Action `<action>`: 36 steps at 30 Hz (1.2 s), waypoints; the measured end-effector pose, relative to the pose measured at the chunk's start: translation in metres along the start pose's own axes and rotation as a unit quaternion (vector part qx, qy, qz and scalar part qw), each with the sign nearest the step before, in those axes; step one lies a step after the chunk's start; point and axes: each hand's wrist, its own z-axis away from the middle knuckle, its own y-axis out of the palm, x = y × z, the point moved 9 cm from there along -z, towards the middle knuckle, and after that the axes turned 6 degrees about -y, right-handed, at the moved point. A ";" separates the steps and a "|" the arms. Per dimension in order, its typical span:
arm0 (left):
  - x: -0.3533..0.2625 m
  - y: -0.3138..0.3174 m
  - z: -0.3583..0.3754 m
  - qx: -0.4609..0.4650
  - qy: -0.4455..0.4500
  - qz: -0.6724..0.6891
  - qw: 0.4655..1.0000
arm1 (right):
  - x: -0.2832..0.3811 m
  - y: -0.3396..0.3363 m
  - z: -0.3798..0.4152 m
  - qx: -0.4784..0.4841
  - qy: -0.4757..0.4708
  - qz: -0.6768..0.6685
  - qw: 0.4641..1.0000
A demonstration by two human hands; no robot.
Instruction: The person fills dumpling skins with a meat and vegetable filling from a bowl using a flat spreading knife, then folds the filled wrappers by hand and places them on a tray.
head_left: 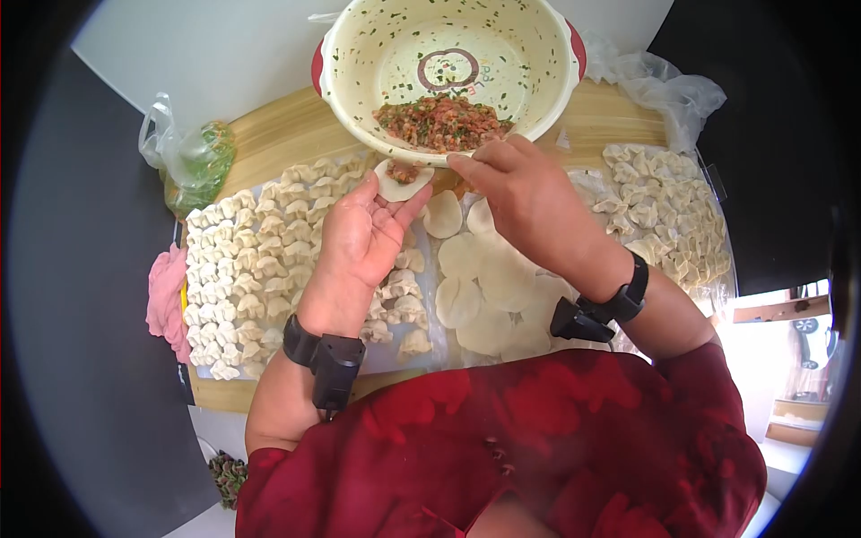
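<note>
My left hand (363, 229), palm up, holds a round dough wrapper (392, 190) with a small lump of meat filling (403, 172) on it. At the near rim of a big white bowl (350, 117), my right hand (511, 179) has its fingers pressed together; what they hold, if anything, is too hidden to make out. Red meat filling with green bits (444, 123) lies in the near part of the bowl. Loose flat wrappers (493, 269) overlap one another on the table, below and between my hands.
Rows of folded dumplings (256, 260) cover a tray on the left, and more dumplings (668, 211) lie on the right. A bag of greens (202, 166), a pink cloth (167, 291) and a clear plastic bag (668, 90) sit around the wooden table (278, 117).
</note>
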 end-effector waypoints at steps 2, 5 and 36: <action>0.000 -0.001 0.002 -0.001 0.000 0.002 1.000 | 0.002 0.005 0.005 0.003 -0.007 0.011 1.000; -0.001 -0.007 0.004 -0.005 0.001 -0.006 1.000 | 0.004 0.007 0.011 -0.017 -0.020 0.012 1.000; -0.005 0.005 0.020 0.027 0.016 0.032 0.999 | -0.045 0.000 0.039 -0.143 0.216 -0.388 0.885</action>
